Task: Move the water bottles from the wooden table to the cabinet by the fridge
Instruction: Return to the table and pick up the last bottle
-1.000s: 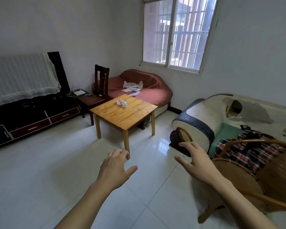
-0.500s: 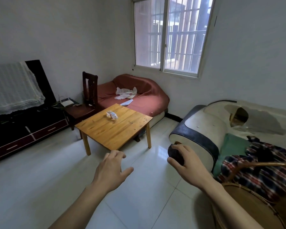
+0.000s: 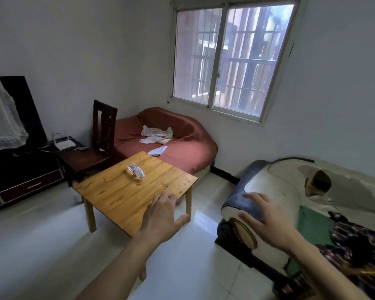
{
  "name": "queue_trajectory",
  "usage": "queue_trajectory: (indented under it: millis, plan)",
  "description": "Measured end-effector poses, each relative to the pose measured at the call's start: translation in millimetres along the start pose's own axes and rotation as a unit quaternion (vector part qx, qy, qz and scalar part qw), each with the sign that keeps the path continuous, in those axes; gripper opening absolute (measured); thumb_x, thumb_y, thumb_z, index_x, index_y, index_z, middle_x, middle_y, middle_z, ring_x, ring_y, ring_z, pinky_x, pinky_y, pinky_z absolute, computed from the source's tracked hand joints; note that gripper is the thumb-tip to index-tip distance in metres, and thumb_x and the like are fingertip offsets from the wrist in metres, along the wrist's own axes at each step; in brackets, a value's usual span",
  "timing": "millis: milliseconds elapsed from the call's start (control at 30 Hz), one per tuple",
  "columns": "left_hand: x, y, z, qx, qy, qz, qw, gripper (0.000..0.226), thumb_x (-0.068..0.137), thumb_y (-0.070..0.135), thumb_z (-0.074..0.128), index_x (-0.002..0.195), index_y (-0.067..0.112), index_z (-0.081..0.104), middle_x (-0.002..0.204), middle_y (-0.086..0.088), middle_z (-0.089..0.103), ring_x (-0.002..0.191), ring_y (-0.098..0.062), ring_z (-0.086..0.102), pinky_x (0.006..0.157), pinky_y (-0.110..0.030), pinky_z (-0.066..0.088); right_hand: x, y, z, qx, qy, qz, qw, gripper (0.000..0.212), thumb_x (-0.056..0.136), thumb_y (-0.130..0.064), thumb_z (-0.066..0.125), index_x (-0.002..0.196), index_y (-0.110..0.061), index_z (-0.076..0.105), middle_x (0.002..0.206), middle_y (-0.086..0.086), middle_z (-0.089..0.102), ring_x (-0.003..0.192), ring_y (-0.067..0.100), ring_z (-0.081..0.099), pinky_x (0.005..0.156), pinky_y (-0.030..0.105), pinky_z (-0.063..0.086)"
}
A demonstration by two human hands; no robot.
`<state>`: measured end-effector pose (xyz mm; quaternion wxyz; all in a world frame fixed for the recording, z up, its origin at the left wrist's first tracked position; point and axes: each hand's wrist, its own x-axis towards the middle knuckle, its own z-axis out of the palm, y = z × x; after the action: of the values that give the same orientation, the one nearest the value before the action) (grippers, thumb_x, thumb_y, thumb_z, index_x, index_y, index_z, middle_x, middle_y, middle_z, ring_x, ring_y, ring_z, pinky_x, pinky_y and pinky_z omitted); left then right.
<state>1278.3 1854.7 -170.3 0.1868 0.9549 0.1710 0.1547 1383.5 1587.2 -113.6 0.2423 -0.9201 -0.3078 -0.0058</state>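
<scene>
A clear plastic water bottle with a red-and-white label lies on its side on the low wooden table, toward the far half of the top. My left hand reaches forward over the table's near right corner, fingers relaxed and holding nothing, well short of the bottle. My right hand is stretched out to the right of the table, in front of the sofa arm, fingers spread and empty. No fridge or cabinet beside one is in view.
A dark wooden chair stands behind the table. A red-covered sofa with papers sits under the window. A worn white sofa with plaid cloth is at the right. A dark TV stand lines the left wall.
The view has closed in on the table. Both hands have moved forward; the left now hangs over the table's near corner, the right in front of the sofa arm.
</scene>
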Motion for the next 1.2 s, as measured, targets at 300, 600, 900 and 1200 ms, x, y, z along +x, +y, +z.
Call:
queue_trajectory:
  millis: [300,600,900,1200]
  plan:
    - [118.8,-83.2,4.6,-0.057,-0.003,-0.042,0.998,0.052,0.084,0.057,0.066,0.124,0.024,0.057,0.128,0.004,0.053,0.119,-0.015,0.047,0.097,-0.029,0.044,151.0,-32.3,48.1,0.017,-0.009,-0.014,1.0,0.056,0.093,-0.048,0.059,0.143,-0.028,0.044,0.149,-0.003,0.04,0.128,0.018,0.047,0.1,0.023,0.032]
    - [264.8,-141.0,36.8,0.01,-0.011,-0.086,0.996,0.048,0.084,0.057,0.066,0.12,0.028,0.056,0.126,0.004,0.054,0.112,-0.013,0.052,0.083,-0.027,0.051,323.1,23.5,110.4,0.087,-0.025,-0.026,0.996,0.054,0.09,-0.051,0.062,0.139,-0.033,0.046,0.144,-0.007,0.042,0.128,0.014,0.045,0.105,0.033,0.044]
    - [414.9,-132.7,74.5,0.013,-0.021,-0.117,0.993,0.048,0.084,0.056,0.066,0.121,0.029,0.055,0.124,0.005,0.053,0.11,-0.012,0.05,0.084,-0.028,0.052,494.9,68.6,127.1,0.089,-0.076,-0.054,0.992,0.056,0.09,-0.054,0.059,0.141,-0.032,0.045,0.145,-0.005,0.042,0.132,0.016,0.041,0.109,0.035,0.04]
    - [517.1,-193.1,100.8,-0.041,-0.013,-0.204,0.978,0.044,0.084,0.051,0.07,0.117,0.024,0.059,0.127,0.0,0.054,0.115,-0.017,0.051,0.086,-0.029,0.049,627.2,74.5,167.1,0.08,-0.118,-0.076,0.987,0.058,0.088,-0.059,0.057,0.139,-0.034,0.047,0.143,-0.008,0.044,0.129,0.015,0.044,0.105,0.037,0.044]
